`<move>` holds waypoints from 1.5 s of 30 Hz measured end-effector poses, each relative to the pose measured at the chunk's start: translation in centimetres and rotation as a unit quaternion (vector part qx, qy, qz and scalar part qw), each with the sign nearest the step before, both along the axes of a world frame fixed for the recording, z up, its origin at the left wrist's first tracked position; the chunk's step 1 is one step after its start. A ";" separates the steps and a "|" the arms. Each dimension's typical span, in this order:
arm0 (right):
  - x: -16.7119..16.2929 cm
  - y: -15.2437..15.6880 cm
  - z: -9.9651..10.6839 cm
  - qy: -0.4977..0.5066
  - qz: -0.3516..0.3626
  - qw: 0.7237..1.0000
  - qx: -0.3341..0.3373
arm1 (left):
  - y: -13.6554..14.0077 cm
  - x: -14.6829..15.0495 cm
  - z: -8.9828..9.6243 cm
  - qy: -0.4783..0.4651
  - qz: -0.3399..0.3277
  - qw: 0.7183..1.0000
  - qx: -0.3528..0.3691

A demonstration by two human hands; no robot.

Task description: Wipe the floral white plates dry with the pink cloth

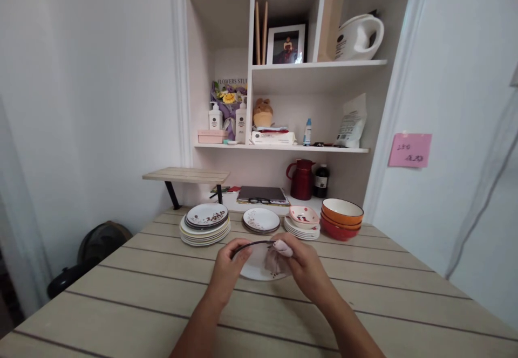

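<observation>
A white plate point(254, 266) with a dark rim and a small floral print is tilted up above the near part of the table. My left hand point(230, 266) pinches its left rim between thumb and fingers. At the right rim, my right hand point(303, 263) is closed on a pale pink cloth point(279, 258), which is folded over the edge and hangs across the plate's face. Behind the plate stands a short stack of similar floral plates point(261, 220). The fingers of my right hand behind the rim are partly hidden.
A taller plate stack point(205, 226) stands at left. At right are small dishes topped by a pink strawberry bowl point(304, 215) and stacked orange and red bowls point(342, 218). A raised wooden shelf point(186, 175), a laptop point(262, 193) and a red jug point(301, 180) lie beyond.
</observation>
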State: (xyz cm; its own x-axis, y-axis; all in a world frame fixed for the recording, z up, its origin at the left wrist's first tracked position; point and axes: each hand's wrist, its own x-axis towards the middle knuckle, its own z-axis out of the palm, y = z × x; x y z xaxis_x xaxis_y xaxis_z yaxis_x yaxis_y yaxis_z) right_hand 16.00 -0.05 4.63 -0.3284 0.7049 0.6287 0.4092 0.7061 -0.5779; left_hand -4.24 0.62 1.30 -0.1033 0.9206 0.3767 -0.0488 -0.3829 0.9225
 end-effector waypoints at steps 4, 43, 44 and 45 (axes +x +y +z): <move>0.1 0.2 -0.3 0.003 0.007 1.000 -0.008 | 0.0 0.0 -0.1 0.016 0.008 1.000 0.006; -6.9 1.1 -3.6 0.555 0.024 0.779 -0.290 | 1.7 1.4 -2.6 -0.408 -0.072 0.900 -0.133; -6.2 1.4 -3.3 0.558 0.014 0.776 -0.294 | 1.4 1.6 -2.3 -0.397 -0.096 0.902 -0.137; -5.4 1.6 -3.1 0.561 0.004 0.774 -0.295 | 1.1 1.9 -2.0 -0.382 -0.119 0.906 -0.139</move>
